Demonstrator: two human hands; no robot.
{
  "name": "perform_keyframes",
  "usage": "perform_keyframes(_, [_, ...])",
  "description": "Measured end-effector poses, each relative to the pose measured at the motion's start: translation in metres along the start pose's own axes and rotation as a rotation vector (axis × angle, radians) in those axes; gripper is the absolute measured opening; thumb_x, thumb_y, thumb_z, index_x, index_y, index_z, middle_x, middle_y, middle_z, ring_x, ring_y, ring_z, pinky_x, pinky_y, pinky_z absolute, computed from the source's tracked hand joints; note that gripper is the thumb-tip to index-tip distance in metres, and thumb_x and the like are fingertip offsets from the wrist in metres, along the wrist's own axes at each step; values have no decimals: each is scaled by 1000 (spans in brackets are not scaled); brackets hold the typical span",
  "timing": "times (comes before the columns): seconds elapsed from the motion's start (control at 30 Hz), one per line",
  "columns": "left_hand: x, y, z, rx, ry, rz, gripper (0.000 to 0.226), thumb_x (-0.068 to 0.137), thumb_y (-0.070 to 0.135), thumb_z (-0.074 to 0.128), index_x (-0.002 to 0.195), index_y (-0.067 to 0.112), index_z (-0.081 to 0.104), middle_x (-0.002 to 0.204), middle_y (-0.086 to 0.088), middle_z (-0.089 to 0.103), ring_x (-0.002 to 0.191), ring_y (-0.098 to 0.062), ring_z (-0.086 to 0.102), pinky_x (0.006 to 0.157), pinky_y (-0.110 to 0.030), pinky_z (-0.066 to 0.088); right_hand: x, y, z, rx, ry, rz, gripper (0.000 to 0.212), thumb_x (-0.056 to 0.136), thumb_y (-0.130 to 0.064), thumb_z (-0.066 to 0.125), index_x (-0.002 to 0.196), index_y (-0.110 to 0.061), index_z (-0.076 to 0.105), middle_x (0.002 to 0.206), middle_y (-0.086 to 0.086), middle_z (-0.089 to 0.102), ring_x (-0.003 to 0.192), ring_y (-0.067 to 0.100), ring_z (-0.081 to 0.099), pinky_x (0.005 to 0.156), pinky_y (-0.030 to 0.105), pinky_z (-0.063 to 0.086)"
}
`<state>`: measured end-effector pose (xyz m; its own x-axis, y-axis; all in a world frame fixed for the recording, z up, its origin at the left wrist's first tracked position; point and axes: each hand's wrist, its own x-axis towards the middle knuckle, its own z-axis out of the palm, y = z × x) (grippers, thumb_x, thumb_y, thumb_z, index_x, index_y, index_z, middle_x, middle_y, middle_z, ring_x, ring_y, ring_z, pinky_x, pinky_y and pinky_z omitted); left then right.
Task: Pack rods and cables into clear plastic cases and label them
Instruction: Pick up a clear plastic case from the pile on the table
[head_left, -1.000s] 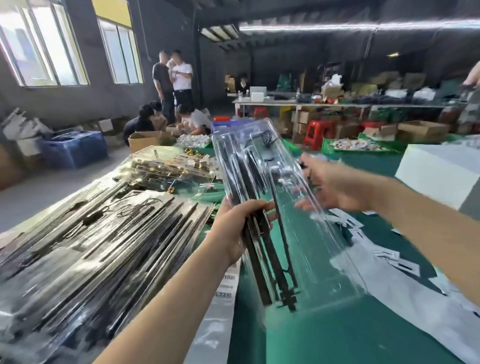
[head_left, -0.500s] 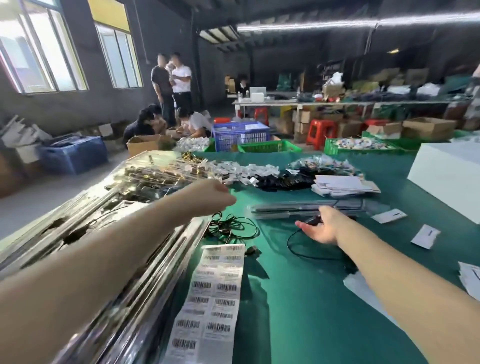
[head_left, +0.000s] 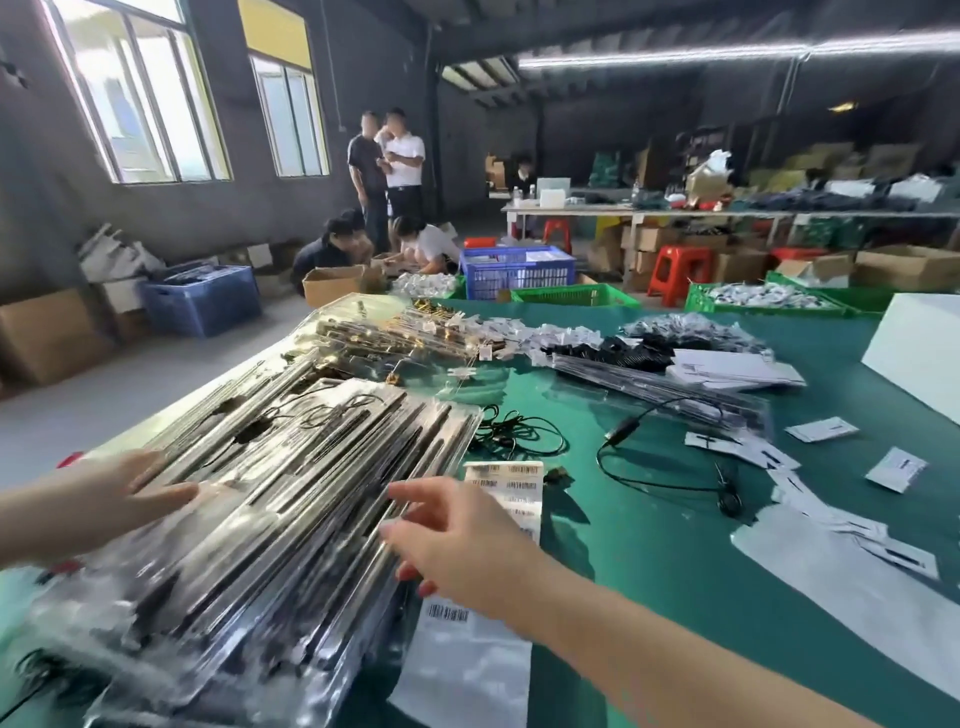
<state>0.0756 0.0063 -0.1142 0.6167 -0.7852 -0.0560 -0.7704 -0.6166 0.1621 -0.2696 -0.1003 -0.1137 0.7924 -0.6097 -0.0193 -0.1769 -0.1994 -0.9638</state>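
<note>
While both hands work the pile, head view:
Left hand (head_left: 132, 493): fingers straight, resting flat on the stack of packed cases (head_left: 270, 499).
Right hand (head_left: 457, 540): loose, empty, at the stack's right edge.
Stack: left on the green bench (head_left: 649, 571), beside the barcode label strip (head_left: 511, 493).
Loose cable (head_left: 654, 457): unpacked, further right.
Risk: slick cases could slide off if nudged sideways.

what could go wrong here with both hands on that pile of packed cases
1. The stack of packed clear cases is fanned out and uneven; the left hand rests flat on top and the right hand reaches its edge, so the slick cases might slide.
2. The barcode label sheet lies partly under the stack's edge and may get creased or dragged.
3. The loose black cable nearby might snag on a shifted case.
</note>
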Motion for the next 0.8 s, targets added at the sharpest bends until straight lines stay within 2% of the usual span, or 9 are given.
perform_keyframes(0.07, [-14,7,-7,-77,79,-5,62,75,56,60,115,8,65,92,-14,69,76,-27,61,72,-32,48,7,-21,38,102,-109,194,51,94,-27,58,139,-13,41,103,2,60,78,9,64,72,23,58])
perform_keyframes(0.17, [-19,10,-5,-81,64,9,51,83,54,60,120,18,60,114,-10,66,87,-23,64,77,-30,54,22,-42,67,241,-48,431,31,94,-22,59,119,-9,47,97,4,50,83,15,63,82,31,59])
perform_keyframes(0.3, [-19,14,-8,-144,53,43,33,90,49,55,102,19,61,99,-2,66,82,-18,65,74,-32,54,40,-54,83,403,86,484,37,93,-20,62,126,-7,50,95,9,51,74,18,60,66,28,60])
perform_keyframes(0.37, [-18,18,-14,-131,108,70,31,93,48,51,95,19,62,89,-2,67,76,-18,63,63,-26,47,45,-60,88,433,121,495,35,91,-22,65,118,-4,53,97,11,57,65,17,60,53,26,57])
perform_keyframes(0.47, [-12,20,-23,-85,211,71,29,91,46,57,96,18,64,91,-3,65,77,-19,56,62,-25,35,50,-63,99,404,132,505,30,92,-20,63,115,-1,55,92,10,60,61,17,61,48,27,56])
perform_keyframes(0.57, [-3,16,-23,-39,117,95,32,91,45,57,104,16,63,98,-2,63,81,-16,57,69,-27,42,58,-57,104,470,203,536,29,95,-23,52,118,-6,52,111,9,63,87,22,65,64,30,58])
perform_keyframes(0.63, [3,15,-21,-35,103,118,33,93,42,54,114,18,61,109,-5,65,84,-17,58,74,-27,45,60,-53,103,567,261,560,26,95,-33,46,111,-13,51,115,7,63,95,21,61,78,28,51])
perform_keyframes(0.7, [7,14,-18,-20,135,135,37,94,39,51,129,25,55,119,-6,65,86,-17,60,76,-26,46,62,-50,101,593,306,544,38,92,-39,55,120,-13,53,115,7,63,99,23,61,88,34,51])
perform_keyframes(0.8, [10,12,-11,110,174,225,50,93,38,53,141,39,41,109,-5,69,77,-13,64,67,-25,52,67,-42,96,566,314,530,59,78,-31,78,127,-9,52,120,14,62,106,32,63,93,46,53])
